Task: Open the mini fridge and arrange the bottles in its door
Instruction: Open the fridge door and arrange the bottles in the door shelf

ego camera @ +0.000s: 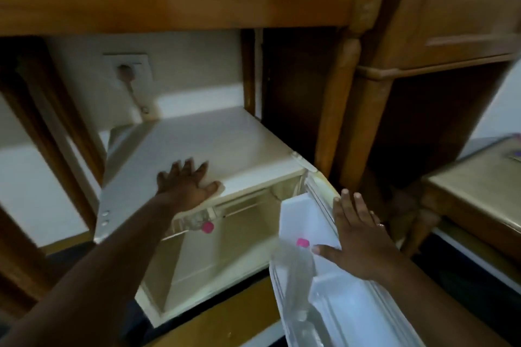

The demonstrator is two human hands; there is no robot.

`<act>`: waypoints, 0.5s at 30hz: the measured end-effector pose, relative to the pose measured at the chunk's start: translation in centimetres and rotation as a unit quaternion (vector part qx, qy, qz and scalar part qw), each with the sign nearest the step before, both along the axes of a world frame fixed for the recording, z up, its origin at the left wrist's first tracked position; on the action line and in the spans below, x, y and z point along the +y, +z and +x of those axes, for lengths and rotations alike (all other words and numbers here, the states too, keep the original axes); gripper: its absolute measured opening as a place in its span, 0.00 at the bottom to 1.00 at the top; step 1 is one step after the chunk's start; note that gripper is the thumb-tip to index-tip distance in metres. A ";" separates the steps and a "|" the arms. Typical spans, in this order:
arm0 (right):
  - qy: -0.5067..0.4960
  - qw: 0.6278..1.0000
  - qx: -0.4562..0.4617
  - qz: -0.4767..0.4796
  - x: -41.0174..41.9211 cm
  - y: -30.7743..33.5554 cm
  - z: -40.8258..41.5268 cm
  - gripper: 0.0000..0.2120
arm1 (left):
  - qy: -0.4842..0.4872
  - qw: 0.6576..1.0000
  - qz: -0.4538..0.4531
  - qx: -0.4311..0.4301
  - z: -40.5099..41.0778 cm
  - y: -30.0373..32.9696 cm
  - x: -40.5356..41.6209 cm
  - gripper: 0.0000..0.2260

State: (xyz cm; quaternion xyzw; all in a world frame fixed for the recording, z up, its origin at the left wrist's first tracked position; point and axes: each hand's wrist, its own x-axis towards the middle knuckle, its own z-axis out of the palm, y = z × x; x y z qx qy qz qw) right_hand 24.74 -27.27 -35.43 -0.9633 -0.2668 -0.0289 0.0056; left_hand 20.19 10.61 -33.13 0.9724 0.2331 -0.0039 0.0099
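The white mini fridge stands under a wooden table with its door swung open to the right. My left hand lies flat on the fridge's top near the front edge, fingers spread. My right hand rests open against the upper edge of the door. A clear bottle with a pink cap stands in the door shelf, just left of my right thumb. Another clear bottle with a pink cap lies on the upper shelf inside the fridge, partly hidden by my left forearm.
A wooden table spans above the fridge, with a turned leg right of it. A wall socket with a plugged cable is behind. Another wooden table stands at right. The fridge's lower interior holds nothing visible.
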 end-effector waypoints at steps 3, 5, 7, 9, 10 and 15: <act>-0.053 0.998 -0.024 -0.010 -1.8 -0.6 0.3 0.48 | -0.057 0.998 -0.020 0.002 4.1 0.2 -4.1 0.36; -0.077 0.996 -0.032 -0.014 -2.7 -0.8 0.9 0.43 | -0.075 0.997 -0.022 -0.002 6.2 -0.1 -5.7 0.36; -0.095 0.994 -0.043 -0.027 -3.4 -0.8 1.6 0.43 | -0.071 0.997 -0.014 -0.002 7.6 -0.2 -6.4 0.37; -0.110 0.992 -0.049 -0.035 -3.9 -0.9 2.4 0.45 | -0.063 0.998 -0.009 -0.002 8.7 -0.5 -6.4 0.38; -0.115 0.992 -0.051 -0.031 -4.1 -1.0 2.8 0.43 | -0.061 0.998 -0.004 -0.003 9.1 -0.6 -6.4 0.38; -0.129 0.990 -0.053 -0.026 -4.5 -1.0 4.3 0.41 | -0.061 0.998 0.024 -0.022 9.8 -1.6 -6.1 0.41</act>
